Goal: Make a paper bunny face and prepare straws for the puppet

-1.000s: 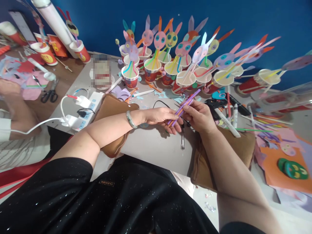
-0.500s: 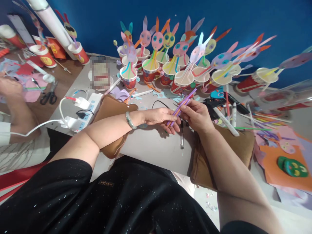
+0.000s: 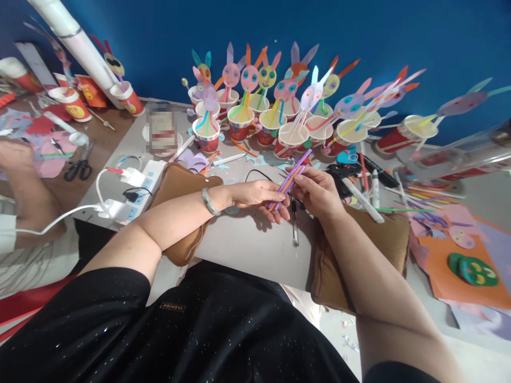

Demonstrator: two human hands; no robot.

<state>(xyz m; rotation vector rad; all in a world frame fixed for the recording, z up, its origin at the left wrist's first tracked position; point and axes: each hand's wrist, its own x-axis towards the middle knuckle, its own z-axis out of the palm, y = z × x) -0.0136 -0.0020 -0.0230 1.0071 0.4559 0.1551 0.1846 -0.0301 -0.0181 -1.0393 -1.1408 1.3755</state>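
Observation:
A few thin purple and orange drinking straws [image 3: 296, 171] lie side by side, slanting between my hands above the table. My left hand [image 3: 265, 198], with a bangle on its wrist, pinches their lower ends between thumb and fingers. Closer to their upper part, my right hand [image 3: 317, 191] closes its thumb and fingers on the same straws. Its fingertips are partly hidden behind the thumb and straws. A pen [image 3: 295, 223] lies on the table just below my hands. Behind them stand several paper cups [image 3: 206, 139] holding bent straws topped with paper rabbit heads [image 3: 250, 78].
Brown cushions [image 3: 186, 186] lie under my forearms. On the left are a power strip [image 3: 146, 183], black scissors [image 3: 79, 162] and a co-worker's arm [image 3: 27, 181]. Markers [image 3: 375, 189], loose straws [image 3: 433, 191] and orange paper [image 3: 439, 266] with a green piece [image 3: 477, 270] sit at right.
The view has shifted slightly, so the cups appear lower and further left. Both hands keep their hold on the straws, with little movement between them.

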